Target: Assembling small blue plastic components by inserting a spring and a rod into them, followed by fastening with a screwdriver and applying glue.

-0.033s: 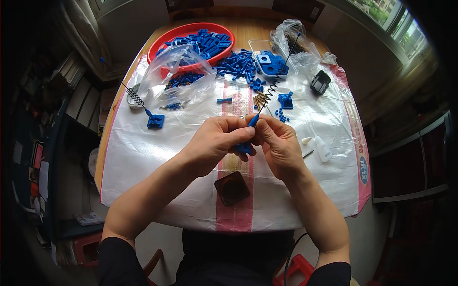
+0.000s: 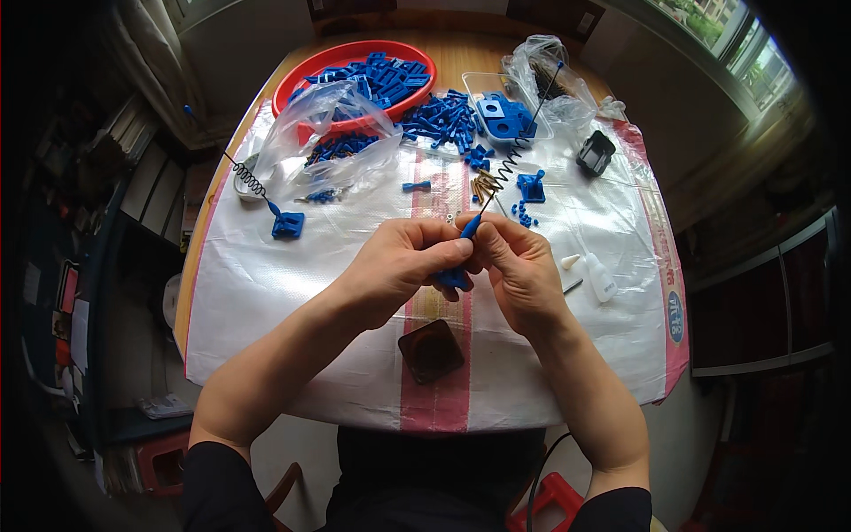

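Blue plastic, smooth and slim, is what the person has between the two hands: a tapered stem (image 2: 472, 226) held over the near middle of the tabletop (image 2: 454, 64), with a wider blue foot (image 2: 454, 277) showing below the fingers. The left hand (image 2: 403, 262) has its thumb and fingers pinched firmly round the stem; the right hand (image 2: 514, 266) is bunched against the upper end, though I cannot tell whether its grip closes on the stem or on something tiny. From the tip runs a black coiled wire (image 2: 505, 167), straight at both ends and capped in blue.

I'd judge it very light, the body stiff and a little slick, the coil springy and easily bent (it would wobble if lifted by the wire), so the thick part of the stem seems the best place to hold.

Beneath lies a shiny woven plastic sheet (image 2: 266, 324) with pink bands. A dark square dish (image 2: 432, 351) sits nearest the person. Farther off are slender brass-coloured pins (image 2: 484, 187), a crinkled clear bag (image 2: 284, 142) and a round red basin (image 2: 297, 75) heaped with angular blue pieces (image 2: 377, 82).
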